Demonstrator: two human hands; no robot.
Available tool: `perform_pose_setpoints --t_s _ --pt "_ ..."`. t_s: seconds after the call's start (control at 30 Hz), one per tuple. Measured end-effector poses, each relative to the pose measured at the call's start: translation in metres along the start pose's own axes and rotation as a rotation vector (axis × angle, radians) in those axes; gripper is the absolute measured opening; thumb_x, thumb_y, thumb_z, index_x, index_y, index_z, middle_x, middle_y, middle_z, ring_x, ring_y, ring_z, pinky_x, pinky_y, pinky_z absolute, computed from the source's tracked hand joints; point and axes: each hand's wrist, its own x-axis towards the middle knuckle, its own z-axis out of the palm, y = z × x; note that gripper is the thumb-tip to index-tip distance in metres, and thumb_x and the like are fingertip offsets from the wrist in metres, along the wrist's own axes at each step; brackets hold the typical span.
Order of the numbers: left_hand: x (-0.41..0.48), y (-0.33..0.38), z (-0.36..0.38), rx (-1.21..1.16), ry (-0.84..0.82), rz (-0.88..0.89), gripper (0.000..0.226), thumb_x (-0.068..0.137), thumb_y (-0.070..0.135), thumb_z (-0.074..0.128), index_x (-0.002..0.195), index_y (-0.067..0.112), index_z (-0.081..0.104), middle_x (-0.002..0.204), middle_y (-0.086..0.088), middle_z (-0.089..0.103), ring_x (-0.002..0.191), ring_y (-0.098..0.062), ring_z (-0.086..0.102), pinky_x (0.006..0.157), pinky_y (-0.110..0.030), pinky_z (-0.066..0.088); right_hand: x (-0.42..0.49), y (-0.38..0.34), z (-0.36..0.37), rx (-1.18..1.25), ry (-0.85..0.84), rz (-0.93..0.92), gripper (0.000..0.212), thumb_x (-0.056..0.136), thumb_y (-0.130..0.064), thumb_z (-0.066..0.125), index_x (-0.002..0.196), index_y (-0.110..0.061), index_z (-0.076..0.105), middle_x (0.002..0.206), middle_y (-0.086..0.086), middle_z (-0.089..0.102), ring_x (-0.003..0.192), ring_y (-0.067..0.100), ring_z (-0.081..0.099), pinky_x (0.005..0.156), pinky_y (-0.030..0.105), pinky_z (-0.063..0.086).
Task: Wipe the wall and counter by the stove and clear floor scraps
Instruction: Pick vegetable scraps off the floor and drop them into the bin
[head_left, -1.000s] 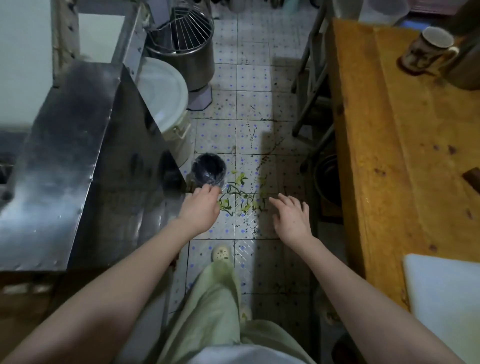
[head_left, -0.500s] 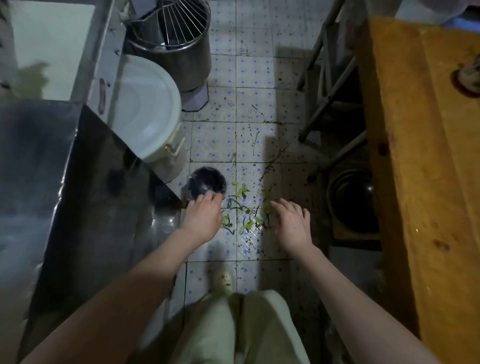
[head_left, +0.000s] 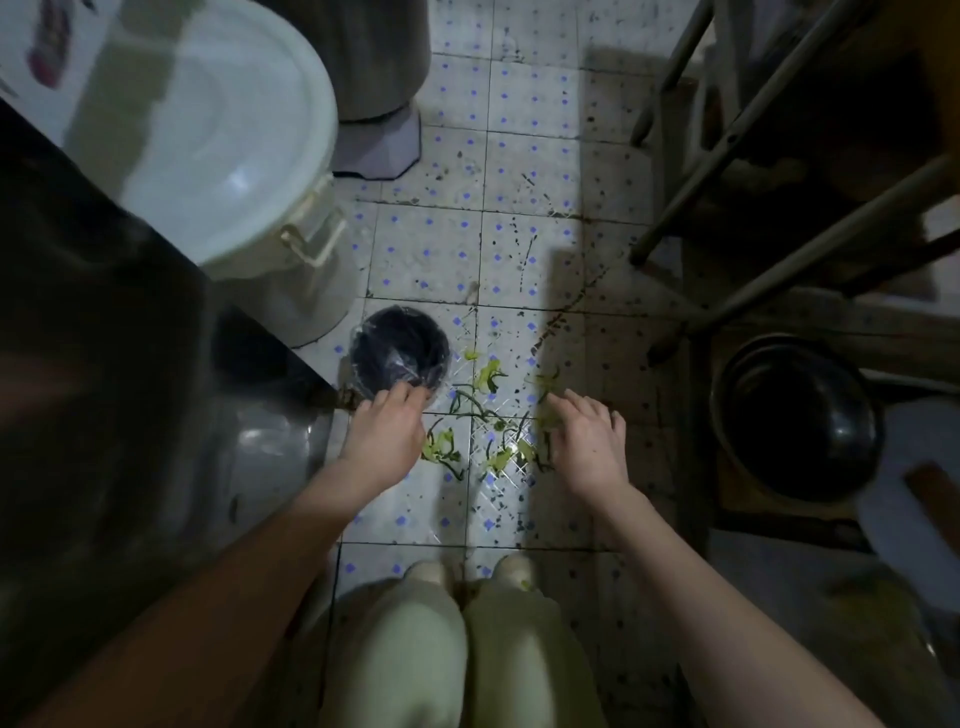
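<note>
Green vegetable scraps (head_left: 488, 415) lie scattered on the blue-dotted floor tiles between my two hands. A small black bin (head_left: 400, 353) lined with clear plastic stands just left of them, beside the steel counter's corner. My left hand (head_left: 387, 439) is seen from the back, its fingertips hooked on the bin's near rim. My right hand (head_left: 587, 441) is low over the right edge of the scraps, palm down, fingers apart, holding nothing. I am crouched, and my knees (head_left: 457, 654) fill the bottom of the view.
The dark steel counter side (head_left: 130, 389) walls off the left. A white lidded bucket (head_left: 218, 156) and a metal drum (head_left: 374, 78) stand behind the bin. On the right are slanted table legs (head_left: 727, 182) and a black bowl (head_left: 795, 421) on a low shelf.
The view has dropped close to the floor and tilted down, so the counter top and wooden table are gone from sight. Both hands stay at the bin and the scraps.
</note>
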Motion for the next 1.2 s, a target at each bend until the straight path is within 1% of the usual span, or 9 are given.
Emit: perform_pose_setpoints --t_s 0.13,0.2,0.33,0.53,0.7,0.87,1.0,1.1,1.2 --pt "0.028 -0.011 0.075 0.009 0.013 0.014 0.037 0.09 0.013 0.044 0.127 0.014 0.046 0.117 -0.01 0.053 0.106 -0.029 0.052 0.088 -0.04 0.039 0.037 0.023 0.067 -0.005 0.027 -0.027 0.051 0.09 -0.009 0.048 0.139 -0.024 0.041 0.148 0.003 0.038 0.138 0.023 0.029 0.115 0.05 0.012" --pt "0.042 -0.02 0.116 0.016 0.02 0.023 0.038 0.09 0.013 0.044 0.128 0.016 0.044 0.119 -0.007 0.051 0.108 -0.026 0.051 0.088 -0.037 0.037 0.06 0.034 0.103 -0.011 0.042 -0.029 0.053 0.09 -0.007 0.048 0.139 -0.024 0.041 0.148 0.003 0.039 0.138 0.023 0.029 0.115 0.05 0.01" --pt "0.071 -0.043 0.193 -0.064 0.024 0.032 0.04 0.092 0.014 0.043 0.131 0.017 0.044 0.127 -0.005 0.048 0.115 -0.025 0.048 0.095 -0.038 0.037 0.104 0.053 0.173 -0.024 0.026 -0.068 0.055 0.09 -0.006 0.046 0.141 -0.025 0.039 0.149 0.001 0.037 0.138 0.021 0.027 0.117 0.05 0.01" --pt "0.107 -0.072 0.28 -0.073 0.049 0.054 0.038 0.09 0.015 0.044 0.128 0.018 0.046 0.125 -0.005 0.052 0.113 -0.025 0.051 0.094 -0.038 0.038 0.147 0.088 0.248 -0.095 0.03 -0.124 0.056 0.09 -0.007 0.047 0.142 -0.025 0.036 0.149 0.002 0.037 0.138 0.022 0.028 0.115 0.051 0.011" --pt "0.134 -0.09 0.328 -0.031 0.048 0.029 0.037 0.09 0.017 0.044 0.127 0.019 0.047 0.121 -0.006 0.052 0.111 -0.027 0.052 0.092 -0.039 0.04 0.173 0.102 0.289 -0.136 0.033 -0.181 0.055 0.091 -0.011 0.048 0.142 -0.026 0.036 0.148 0.001 0.038 0.137 0.021 0.03 0.114 0.048 0.014" --pt "0.156 -0.096 0.367 0.047 0.053 0.055 0.033 0.09 0.017 0.045 0.123 0.02 0.048 0.118 -0.005 0.052 0.109 -0.026 0.051 0.09 -0.04 0.038 0.198 0.114 0.314 -0.188 0.048 -0.244 0.053 0.092 -0.015 0.047 0.142 -0.028 0.035 0.149 0.0 0.038 0.136 0.021 0.033 0.114 0.048 0.02" --pt "0.165 -0.101 0.392 0.087 0.051 0.079 0.032 0.093 0.016 0.042 0.124 0.023 0.046 0.12 -0.003 0.052 0.107 -0.023 0.053 0.091 -0.035 0.037 0.212 0.118 0.333 -0.133 0.064 -0.248 0.052 0.093 -0.015 0.047 0.142 -0.028 0.036 0.148 -0.001 0.039 0.136 0.02 0.032 0.114 0.048 0.02" --pt "0.164 -0.108 0.402 0.109 0.036 0.099 0.038 0.093 0.013 0.041 0.129 0.023 0.042 0.126 -0.001 0.049 0.112 -0.022 0.051 0.095 -0.033 0.035 0.216 0.12 0.348 -0.139 0.036 -0.282 0.052 0.092 -0.012 0.046 0.142 -0.026 0.037 0.147 0.0 0.039 0.136 0.022 0.032 0.112 0.047 0.021" --pt "0.166 -0.114 0.413 0.193 0.009 0.184 0.047 0.087 0.008 0.045 0.132 0.021 0.038 0.13 -0.004 0.045 0.117 -0.024 0.046 0.095 -0.035 0.037 0.215 0.122 0.363 -0.115 0.037 -0.274 0.053 0.09 -0.012 0.047 0.141 -0.026 0.039 0.147 0.002 0.04 0.135 0.024 0.034 0.11 0.048 0.023"
